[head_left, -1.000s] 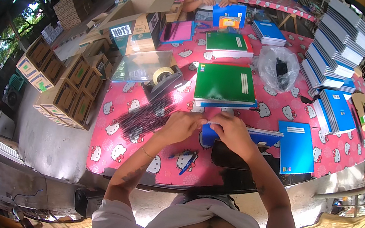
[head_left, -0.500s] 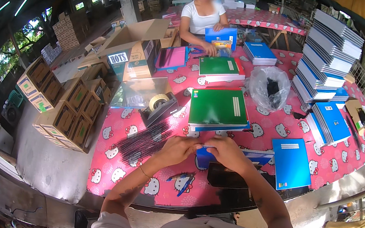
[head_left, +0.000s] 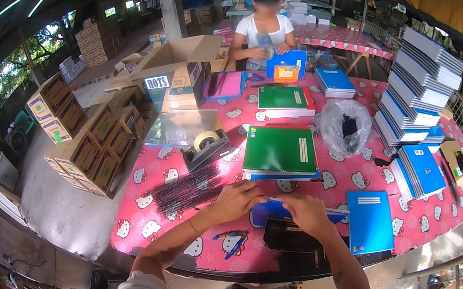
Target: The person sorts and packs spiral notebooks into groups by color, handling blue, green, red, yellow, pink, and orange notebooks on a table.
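Note:
A blue notebook (head_left: 265, 211) stands on edge in front of me, against a low black box (head_left: 290, 238). My left hand (head_left: 239, 199) is closed on its upper edge, thumb and fingers pinched together. A little to the right, my right hand (head_left: 308, 214) pinches the same edge. Whatever fine part lies under the fingertips is too small to make out. Left of my left hand lies a bundle of black spiral binding coils (head_left: 186, 191). Another blue notebook (head_left: 370, 221) lies flat to the right.
Beyond my hands stand green notebooks (head_left: 279, 151), a tape dispenser (head_left: 206, 146) and a plastic bag (head_left: 342, 126). A tall notebook stack (head_left: 419, 84) rises at right. Blue pens (head_left: 236, 245) lie near the front edge. Across the table, a person (head_left: 266, 31) holds a blue notebook (head_left: 287, 63).
My hands have moved slightly apart along the notebook's edge. The person opposite has raised one hand from the table toward the chest, beside their blue notebook. My view has tilted a little.

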The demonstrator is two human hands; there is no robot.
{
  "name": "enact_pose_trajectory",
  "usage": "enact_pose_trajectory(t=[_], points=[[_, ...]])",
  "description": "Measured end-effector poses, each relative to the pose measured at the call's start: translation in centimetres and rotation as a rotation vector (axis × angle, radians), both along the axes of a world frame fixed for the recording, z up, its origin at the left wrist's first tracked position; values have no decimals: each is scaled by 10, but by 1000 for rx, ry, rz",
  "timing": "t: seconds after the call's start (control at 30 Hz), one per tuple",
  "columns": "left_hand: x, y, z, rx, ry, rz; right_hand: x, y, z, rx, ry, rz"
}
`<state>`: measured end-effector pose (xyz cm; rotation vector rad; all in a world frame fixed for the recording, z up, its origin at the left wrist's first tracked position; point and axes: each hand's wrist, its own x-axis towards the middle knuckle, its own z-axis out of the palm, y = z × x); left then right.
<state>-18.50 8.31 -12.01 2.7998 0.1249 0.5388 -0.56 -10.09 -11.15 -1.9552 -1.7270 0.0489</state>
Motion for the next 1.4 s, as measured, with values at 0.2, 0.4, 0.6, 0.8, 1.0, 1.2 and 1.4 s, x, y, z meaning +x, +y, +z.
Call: enact_pose_trajectory(t=[0.2, 0.4, 0.6, 0.8, 1.0, 1.2, 1.4], points=[[14, -70, -50, 219, -67, 430, 0, 2, -9, 53, -68, -69], [18, -26, -12, 104, -303, 300, -4, -7, -8, 75, -60, -68], [7, -21, -13, -8, -422, 107, 14, -21, 10, -40, -47, 7], [4, -1, -15, 132, -99, 0, 17, -15, 6, -49, -31, 36], [11, -76, -68, 178, -23, 349, 15, -17, 4, -40, -58, -3], [37, -43, -54, 278, -118, 391, 16, -15, -1, 20, -81, 20], [19, -63, -68, 88, -23, 318, 14, -12, 1, -32, -134, -61]])
